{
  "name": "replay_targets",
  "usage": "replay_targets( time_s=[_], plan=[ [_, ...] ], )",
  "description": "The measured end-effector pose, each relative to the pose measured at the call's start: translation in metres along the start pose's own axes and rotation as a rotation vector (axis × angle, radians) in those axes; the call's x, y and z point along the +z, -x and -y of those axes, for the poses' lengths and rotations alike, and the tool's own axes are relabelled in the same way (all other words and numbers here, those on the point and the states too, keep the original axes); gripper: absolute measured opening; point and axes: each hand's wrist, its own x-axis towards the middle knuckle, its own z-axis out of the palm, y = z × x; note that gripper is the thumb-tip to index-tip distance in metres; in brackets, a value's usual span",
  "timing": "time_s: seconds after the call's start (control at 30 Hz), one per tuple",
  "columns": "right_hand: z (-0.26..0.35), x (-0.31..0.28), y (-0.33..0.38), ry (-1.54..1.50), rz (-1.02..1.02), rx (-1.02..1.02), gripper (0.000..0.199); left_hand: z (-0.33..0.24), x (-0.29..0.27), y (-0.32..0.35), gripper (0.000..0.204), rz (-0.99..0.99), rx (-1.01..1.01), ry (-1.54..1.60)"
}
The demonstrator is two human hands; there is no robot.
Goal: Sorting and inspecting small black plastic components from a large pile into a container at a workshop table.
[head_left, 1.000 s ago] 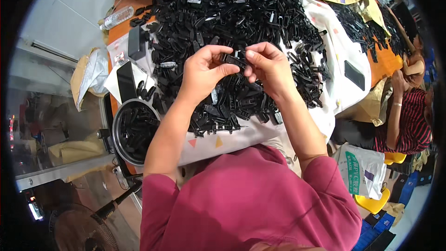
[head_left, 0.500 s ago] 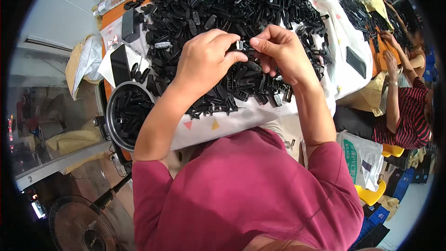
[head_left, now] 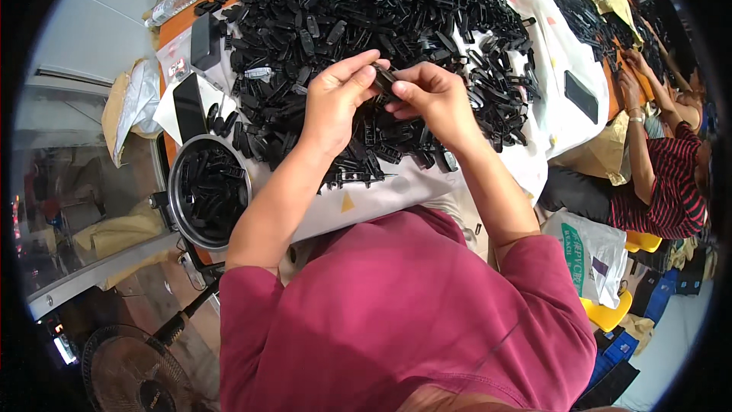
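Note:
Just over the near part of a large heap of small black plastic parts, my two hands meet. Between them is a narrow, dark plastic piece, tilted, its exact kind unclear. My left hand is closed, thumb and fingers pinching the piece's left end. With thumb and bent fingers, my right hand grips its right end. Fingertips cover much of the piece. Left of my left forearm, a round metal bowl holds more black parts.
A white patterned cloth covers the table. On it lie a dark phone at right and a black flat device at left. A plastic bottle lies far left. A fan stands lower left; a co-worker in a striped shirt sits right.
My hands have come closer together on the piece, and my right hand has moved left. The piece now sits slanted, showing a long dark side instead of a light glint.

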Motion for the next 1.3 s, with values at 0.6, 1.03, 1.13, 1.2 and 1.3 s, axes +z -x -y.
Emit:
replay_targets(
  time_s=[0.6, 1.03, 1.13, 1.2, 1.3],
  plan=[
    [-0.006, -0.084, -0.134, 1.772, 0.062, -0.671, 0.021, 0.0, -0.069, -0.102, 0.025, -0.175, 0.221, -1.624],
    [0.013, -0.086, -0.112, 1.518, -0.003, -0.751, 0.028, 0.0, -0.059, -0.083, 0.027, -0.304, 0.396, -1.337],
    [0.011, -0.088, -0.106, 1.285, -0.029, -0.717, 0.017, -0.013, -0.041, -0.052, 0.033, -0.097, -0.054, -0.62],
    [0.014, -0.082, -0.094, 0.839, -0.035, -0.299, 0.015, -0.012, -0.031, -0.04, 0.029, -0.091, -0.054, -0.456],
    [0.021, -0.065, -0.074, 0.356, 0.0, -0.159, 0.015, -0.017, -0.021, -0.031, 0.03, 0.025, -0.058, -0.304]
  ],
)
